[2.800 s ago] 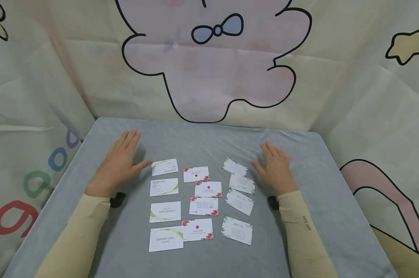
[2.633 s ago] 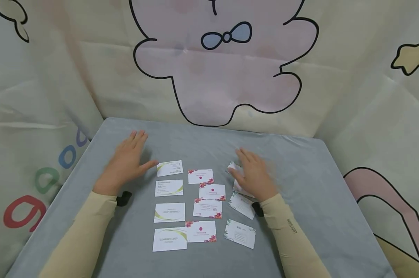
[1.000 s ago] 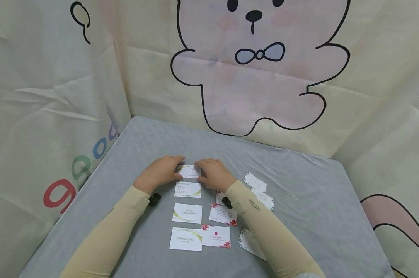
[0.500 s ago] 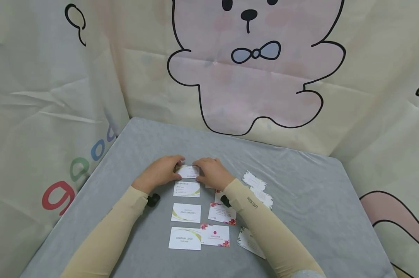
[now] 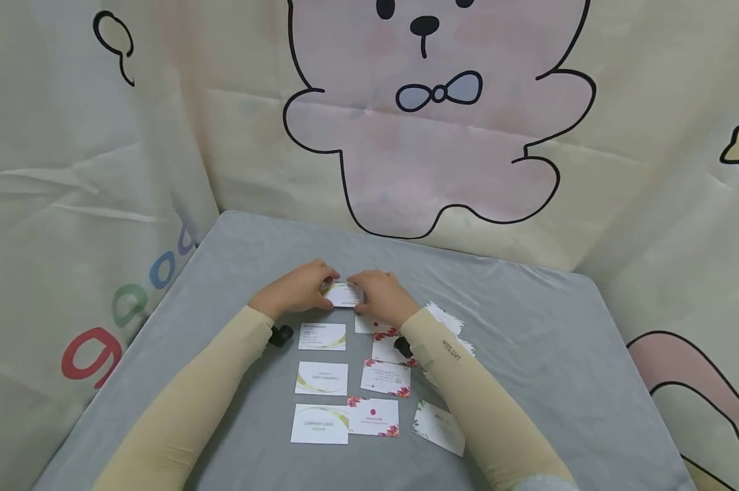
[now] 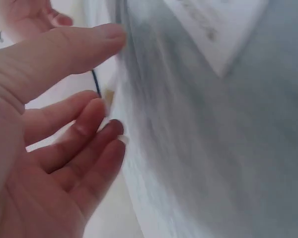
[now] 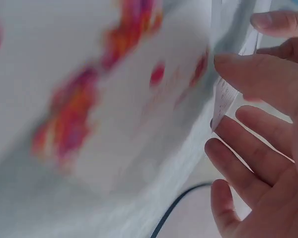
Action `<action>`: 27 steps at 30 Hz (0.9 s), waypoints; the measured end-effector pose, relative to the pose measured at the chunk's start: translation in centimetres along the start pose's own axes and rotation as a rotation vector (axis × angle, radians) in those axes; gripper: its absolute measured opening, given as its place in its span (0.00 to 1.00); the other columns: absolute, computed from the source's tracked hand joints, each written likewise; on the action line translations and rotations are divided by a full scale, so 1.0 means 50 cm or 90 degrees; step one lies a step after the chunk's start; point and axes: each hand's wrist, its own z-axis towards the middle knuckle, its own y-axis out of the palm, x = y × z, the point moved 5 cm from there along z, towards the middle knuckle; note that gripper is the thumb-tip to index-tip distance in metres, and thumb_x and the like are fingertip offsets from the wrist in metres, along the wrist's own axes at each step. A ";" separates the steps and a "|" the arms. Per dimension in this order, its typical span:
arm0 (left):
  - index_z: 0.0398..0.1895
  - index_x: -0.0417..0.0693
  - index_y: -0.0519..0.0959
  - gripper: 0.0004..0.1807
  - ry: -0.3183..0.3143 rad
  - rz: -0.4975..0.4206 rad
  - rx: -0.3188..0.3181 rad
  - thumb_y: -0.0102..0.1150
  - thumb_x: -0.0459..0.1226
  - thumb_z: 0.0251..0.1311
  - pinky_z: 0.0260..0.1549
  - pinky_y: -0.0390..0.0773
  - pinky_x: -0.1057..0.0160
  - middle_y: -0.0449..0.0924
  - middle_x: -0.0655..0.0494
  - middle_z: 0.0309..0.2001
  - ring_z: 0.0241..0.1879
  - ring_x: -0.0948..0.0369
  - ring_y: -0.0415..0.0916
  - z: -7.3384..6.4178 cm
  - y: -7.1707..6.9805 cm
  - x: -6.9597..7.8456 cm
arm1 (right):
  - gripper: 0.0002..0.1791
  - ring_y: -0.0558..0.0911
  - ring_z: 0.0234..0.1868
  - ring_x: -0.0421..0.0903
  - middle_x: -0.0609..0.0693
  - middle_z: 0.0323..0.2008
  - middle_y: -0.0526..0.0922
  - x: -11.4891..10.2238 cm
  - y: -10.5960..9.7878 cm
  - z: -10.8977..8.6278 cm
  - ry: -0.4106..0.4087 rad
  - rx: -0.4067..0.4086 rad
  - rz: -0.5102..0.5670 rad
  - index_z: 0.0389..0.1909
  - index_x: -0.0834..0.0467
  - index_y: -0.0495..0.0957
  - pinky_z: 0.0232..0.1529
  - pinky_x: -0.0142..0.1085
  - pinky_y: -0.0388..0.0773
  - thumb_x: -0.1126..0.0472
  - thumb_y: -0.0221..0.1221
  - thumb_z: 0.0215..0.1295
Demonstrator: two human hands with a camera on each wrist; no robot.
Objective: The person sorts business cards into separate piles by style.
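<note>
Both hands hold one white business card (image 5: 343, 295) with yellow-green curves, just above the far end of the left column of cards. At its left end, my left hand (image 5: 296, 290) grips it with thumb and curled fingers. My right hand (image 5: 386, 298) grips the right end, and the right wrist view shows the card (image 7: 223, 99) tilted between thumb and fingers. In the left wrist view, the left thumb (image 6: 64, 54) hides most of the card. Below lies a matching card (image 5: 322, 337). Under the right hand, a red-flowered card (image 5: 371, 325) is partly covered.
Two more yellow-green cards, one marked COMPANY LOGO (image 5: 320, 424), continue the left column. Several red-flowered cards, such as one card (image 5: 386, 378), form the middle column. Leaf-bordered cards, including one card (image 5: 440, 427), lie partly under the right sleeve. Grey cloth covers the table (image 5: 529, 327).
The hands came in from the two sides to the far card of the left column. Since half a second ago they have lifted it and shifted it slightly away and right.
</note>
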 end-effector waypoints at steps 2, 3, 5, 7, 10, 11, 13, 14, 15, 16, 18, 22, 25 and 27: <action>0.70 0.41 0.80 0.33 0.007 0.002 -0.001 0.79 0.40 0.63 0.53 0.78 0.54 0.78 0.47 0.55 0.50 0.55 0.74 0.022 0.000 0.007 | 0.34 0.79 0.73 0.55 0.54 0.70 0.83 0.018 -0.013 0.002 0.019 0.014 0.002 0.73 0.56 0.77 0.73 0.60 0.73 0.57 0.74 0.67; 0.69 0.42 0.81 0.32 0.011 0.006 -0.003 0.78 0.39 0.63 0.52 0.77 0.54 0.77 0.47 0.56 0.49 0.55 0.72 0.034 0.001 0.011 | 0.33 0.79 0.73 0.55 0.55 0.69 0.83 0.026 -0.018 0.003 0.026 0.020 0.006 0.73 0.57 0.77 0.74 0.58 0.73 0.59 0.74 0.67; 0.69 0.43 0.82 0.30 0.015 0.020 -0.007 0.77 0.38 0.63 0.53 0.77 0.55 0.77 0.46 0.57 0.50 0.55 0.72 0.057 0.004 0.017 | 0.32 0.80 0.73 0.55 0.56 0.69 0.83 0.044 -0.022 0.003 0.041 0.029 0.021 0.72 0.59 0.78 0.74 0.55 0.75 0.61 0.73 0.68; 0.68 0.44 0.82 0.29 0.014 0.036 -0.016 0.77 0.38 0.64 0.56 0.78 0.55 0.77 0.46 0.59 0.52 0.55 0.73 0.078 0.009 0.020 | 0.32 0.80 0.73 0.55 0.57 0.69 0.83 0.059 -0.021 0.001 0.052 0.026 0.038 0.72 0.60 0.78 0.75 0.52 0.76 0.62 0.72 0.68; 0.69 0.44 0.82 0.29 0.015 0.050 -0.032 0.76 0.38 0.64 0.61 0.80 0.54 0.77 0.45 0.62 0.54 0.54 0.76 0.101 0.019 0.024 | 0.32 0.79 0.74 0.56 0.57 0.70 0.82 0.078 -0.012 -0.003 0.074 0.018 0.066 0.73 0.60 0.77 0.76 0.51 0.74 0.61 0.72 0.68; 0.69 0.44 0.82 0.29 0.015 0.051 -0.037 0.75 0.38 0.65 0.62 0.80 0.53 0.78 0.44 0.63 0.55 0.54 0.76 0.106 0.021 0.024 | 0.33 0.78 0.75 0.56 0.56 0.71 0.82 0.083 -0.009 -0.004 0.080 0.015 0.069 0.73 0.59 0.77 0.77 0.51 0.74 0.61 0.72 0.69; 0.70 0.43 0.81 0.30 0.015 0.051 -0.043 0.75 0.39 0.65 0.64 0.79 0.52 0.78 0.45 0.64 0.56 0.53 0.77 0.112 0.025 0.024 | 0.33 0.77 0.76 0.56 0.56 0.72 0.80 0.090 -0.006 -0.006 0.092 0.015 0.079 0.74 0.58 0.76 0.77 0.51 0.73 0.60 0.72 0.69; 0.71 0.43 0.80 0.31 0.016 0.045 -0.042 0.75 0.39 0.66 0.65 0.79 0.52 0.78 0.45 0.64 0.57 0.53 0.77 0.113 0.025 0.023 | 0.34 0.77 0.76 0.56 0.56 0.73 0.80 0.093 -0.006 -0.005 0.096 0.016 0.083 0.75 0.58 0.75 0.78 0.51 0.73 0.60 0.72 0.70; 0.71 0.43 0.80 0.31 0.015 0.036 -0.041 0.74 0.39 0.66 0.66 0.78 0.51 0.78 0.45 0.65 0.59 0.53 0.77 0.113 0.025 0.023 | 0.34 0.76 0.76 0.56 0.55 0.73 0.80 0.095 -0.007 -0.005 0.098 0.019 0.086 0.75 0.58 0.75 0.78 0.51 0.72 0.60 0.72 0.70; 0.71 0.42 0.79 0.31 0.017 0.026 -0.038 0.74 0.39 0.66 0.67 0.78 0.51 0.78 0.45 0.65 0.60 0.52 0.77 0.112 0.023 0.022 | 0.34 0.76 0.77 0.56 0.55 0.73 0.80 0.097 -0.007 -0.003 0.101 0.020 0.088 0.75 0.58 0.75 0.78 0.51 0.72 0.60 0.71 0.70; 0.72 0.42 0.79 0.31 0.016 0.010 -0.033 0.74 0.39 0.66 0.68 0.77 0.51 0.79 0.45 0.65 0.60 0.52 0.77 0.112 0.021 0.019 | 0.34 0.76 0.77 0.55 0.55 0.73 0.79 0.101 -0.009 0.000 0.105 0.021 0.088 0.75 0.57 0.75 0.78 0.51 0.72 0.59 0.71 0.70; 0.71 0.43 0.80 0.31 0.019 0.008 -0.027 0.74 0.40 0.66 0.65 0.78 0.52 0.80 0.46 0.63 0.57 0.53 0.77 0.113 0.022 0.016 | 0.34 0.75 0.77 0.55 0.55 0.74 0.79 0.107 -0.008 0.002 0.119 0.016 0.084 0.75 0.56 0.75 0.79 0.51 0.71 0.58 0.71 0.71; 0.72 0.45 0.80 0.31 0.008 0.020 -0.026 0.74 0.40 0.66 0.62 0.79 0.52 0.79 0.46 0.62 0.53 0.54 0.76 0.112 0.023 0.016 | 0.34 0.75 0.77 0.55 0.54 0.74 0.79 0.107 -0.006 0.002 0.129 0.014 0.090 0.75 0.56 0.76 0.79 0.51 0.71 0.58 0.72 0.70; 0.72 0.46 0.80 0.31 -0.002 0.022 -0.023 0.74 0.41 0.67 0.59 0.79 0.53 0.78 0.47 0.61 0.52 0.54 0.75 0.110 0.024 0.016 | 0.33 0.75 0.78 0.54 0.53 0.73 0.79 0.107 -0.006 0.002 0.135 0.014 0.097 0.75 0.56 0.76 0.79 0.51 0.71 0.57 0.72 0.70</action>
